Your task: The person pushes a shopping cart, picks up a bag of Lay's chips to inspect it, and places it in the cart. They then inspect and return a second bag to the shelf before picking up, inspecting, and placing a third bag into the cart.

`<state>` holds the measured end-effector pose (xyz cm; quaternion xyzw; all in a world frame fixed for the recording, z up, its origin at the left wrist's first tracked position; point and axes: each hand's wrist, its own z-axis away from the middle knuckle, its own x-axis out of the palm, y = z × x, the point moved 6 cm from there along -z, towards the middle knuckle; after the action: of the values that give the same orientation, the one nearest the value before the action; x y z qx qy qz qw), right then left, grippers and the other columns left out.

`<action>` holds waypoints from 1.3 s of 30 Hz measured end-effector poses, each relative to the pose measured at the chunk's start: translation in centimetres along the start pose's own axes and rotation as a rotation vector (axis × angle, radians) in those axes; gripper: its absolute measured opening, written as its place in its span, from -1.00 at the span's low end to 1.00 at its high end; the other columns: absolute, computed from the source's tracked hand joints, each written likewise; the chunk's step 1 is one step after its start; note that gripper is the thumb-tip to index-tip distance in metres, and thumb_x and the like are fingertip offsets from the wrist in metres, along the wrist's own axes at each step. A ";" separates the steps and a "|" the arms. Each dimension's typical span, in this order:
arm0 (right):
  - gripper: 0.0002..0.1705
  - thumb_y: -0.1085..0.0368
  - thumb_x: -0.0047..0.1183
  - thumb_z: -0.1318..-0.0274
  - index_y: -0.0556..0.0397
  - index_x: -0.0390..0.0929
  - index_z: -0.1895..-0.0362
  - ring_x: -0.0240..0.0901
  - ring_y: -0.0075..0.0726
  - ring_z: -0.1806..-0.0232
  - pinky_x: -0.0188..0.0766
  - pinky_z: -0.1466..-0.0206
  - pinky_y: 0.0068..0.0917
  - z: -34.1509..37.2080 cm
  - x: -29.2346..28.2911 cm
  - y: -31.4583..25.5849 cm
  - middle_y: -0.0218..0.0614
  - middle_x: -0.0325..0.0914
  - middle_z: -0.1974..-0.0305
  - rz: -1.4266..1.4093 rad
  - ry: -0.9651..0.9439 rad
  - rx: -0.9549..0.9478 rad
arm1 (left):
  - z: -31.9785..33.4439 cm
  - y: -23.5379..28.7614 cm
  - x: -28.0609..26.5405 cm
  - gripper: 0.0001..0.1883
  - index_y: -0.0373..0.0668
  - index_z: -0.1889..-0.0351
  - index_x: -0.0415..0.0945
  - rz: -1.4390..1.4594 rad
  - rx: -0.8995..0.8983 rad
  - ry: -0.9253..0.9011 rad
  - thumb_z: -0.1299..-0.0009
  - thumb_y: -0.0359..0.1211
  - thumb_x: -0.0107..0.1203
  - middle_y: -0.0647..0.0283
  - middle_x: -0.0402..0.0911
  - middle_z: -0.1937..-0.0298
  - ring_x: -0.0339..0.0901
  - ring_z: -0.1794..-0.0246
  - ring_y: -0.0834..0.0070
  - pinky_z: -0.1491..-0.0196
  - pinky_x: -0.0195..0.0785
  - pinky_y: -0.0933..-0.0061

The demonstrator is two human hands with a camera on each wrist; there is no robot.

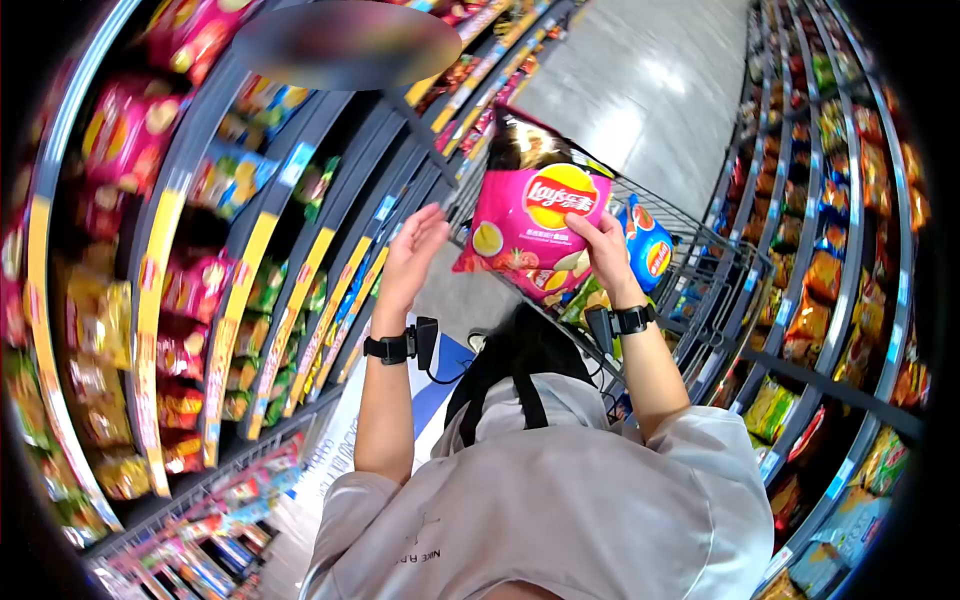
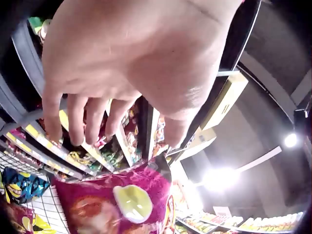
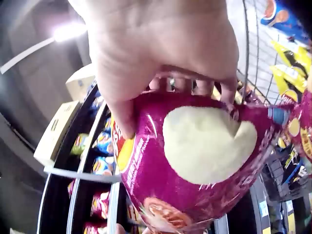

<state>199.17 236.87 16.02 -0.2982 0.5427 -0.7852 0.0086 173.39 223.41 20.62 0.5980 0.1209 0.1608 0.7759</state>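
A magenta Lay's bag (image 1: 535, 215) is held up over the cart by the right hand (image 1: 604, 255), its thumb on the printed front. The right wrist view shows that hand (image 3: 165, 53) gripping the bag's edge (image 3: 209, 146), thumb on one face and fingers behind. To the left of the bag, the left hand (image 1: 415, 255) is raised with extended fingers, holding nothing. In the left wrist view the bag (image 2: 119, 200) lies beyond the left hand's (image 2: 131, 63) fingertips, apart from them.
A wire shopping cart (image 1: 700, 285) holds a blue bag (image 1: 648, 250) and several other snack bags. Shelves of snacks (image 1: 195, 285) line the left side, and more shelves (image 1: 835, 230) the right. Grey floor (image 1: 640, 75) runs between them ahead.
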 end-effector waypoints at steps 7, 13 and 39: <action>-0.54 0.25 0.46 0.11 0.30 0.62 0.18 0.42 -0.48 0.22 0.35 0.17 -0.52 3.5 18.9 0.0 -0.35 0.49 0.30 0.693 -0.427 -0.374 | 9.8 -1.4 -7.6 -0.10 -0.22 -0.45 0.01 0.210 0.097 0.161 -0.23 -0.45 0.37 0.10 0.41 -0.25 0.44 -0.21 0.38 -0.21 0.37 0.35; -0.08 0.16 0.40 0.03 0.14 0.23 -0.38 0.28 -0.15 -0.20 0.30 -0.24 -0.34 8.0 26.0 2.8 -0.02 0.21 -0.24 0.820 -0.449 -0.660 | 16.4 -2.0 -12.0 -0.32 -0.23 -0.33 0.21 0.481 0.177 0.588 -0.27 -0.53 0.29 0.18 0.52 -0.14 0.51 -0.11 0.46 -0.17 0.39 0.42; -0.49 0.30 0.17 -0.23 0.13 0.37 -0.23 0.49 -0.48 -0.05 0.45 -0.13 -0.48 -1.4 26.2 1.3 -0.27 0.55 -0.08 0.258 -0.915 0.348 | 14.8 4.9 -6.3 -0.28 -0.21 -0.26 0.16 0.440 0.272 0.864 -0.22 -0.49 0.37 0.14 0.50 -0.12 0.53 -0.10 0.42 -0.11 0.49 0.36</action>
<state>176.56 228.70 26.57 -0.5363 0.3770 -0.6455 0.3919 172.76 208.88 29.09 0.5838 0.3220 0.5362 0.5177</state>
